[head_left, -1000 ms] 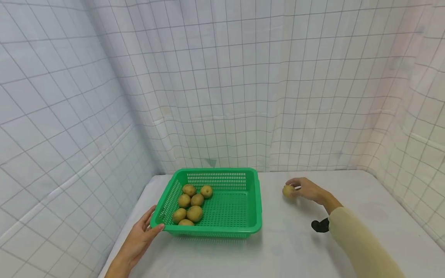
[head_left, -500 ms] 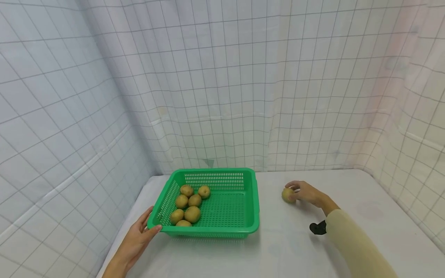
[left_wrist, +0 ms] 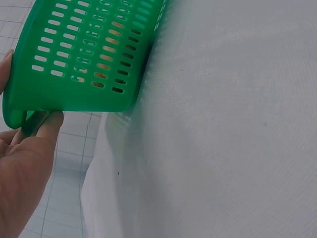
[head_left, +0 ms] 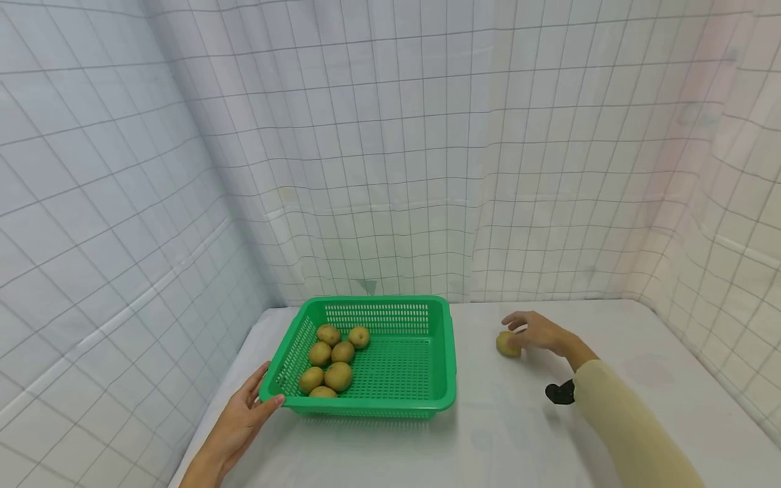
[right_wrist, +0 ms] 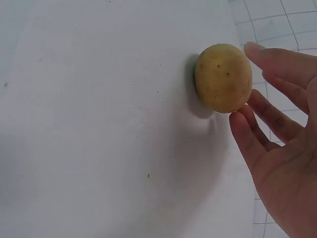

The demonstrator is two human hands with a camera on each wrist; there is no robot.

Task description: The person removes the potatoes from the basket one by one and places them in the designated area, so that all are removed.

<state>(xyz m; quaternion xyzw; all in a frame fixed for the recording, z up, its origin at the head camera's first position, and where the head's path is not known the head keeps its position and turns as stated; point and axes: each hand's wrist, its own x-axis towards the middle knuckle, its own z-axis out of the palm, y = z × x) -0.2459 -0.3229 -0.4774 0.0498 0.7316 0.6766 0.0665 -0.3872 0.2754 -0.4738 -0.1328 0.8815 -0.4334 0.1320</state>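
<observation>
Adds up to eight potatoes (head_left: pixel 338 376): seven inside one green basket (head_left: pixel 366 403), one lone potato (right_wrist: pixel 223 78) outside it on one white-covered table (head_left: pixel 506 434). Also counts two hands: one left hand (head_left: pixel 241 417), one right hand (head_left: pixel 537 333); plus one pale sleeve (head_left: pixel 625 423) and one black object (head_left: pixel 560 392).

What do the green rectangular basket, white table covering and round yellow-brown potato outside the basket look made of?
Green rectangular basket: probably moulded plastic, smooth and slightly glossy, given its even slots and rounded rim.
White table covering: matte, perhaps fabric or textured sheeting, as it shows a fine weave-like grain.
Round yellow-brown potato: apparently natural produce, with dull skin and dark pits.
</observation>
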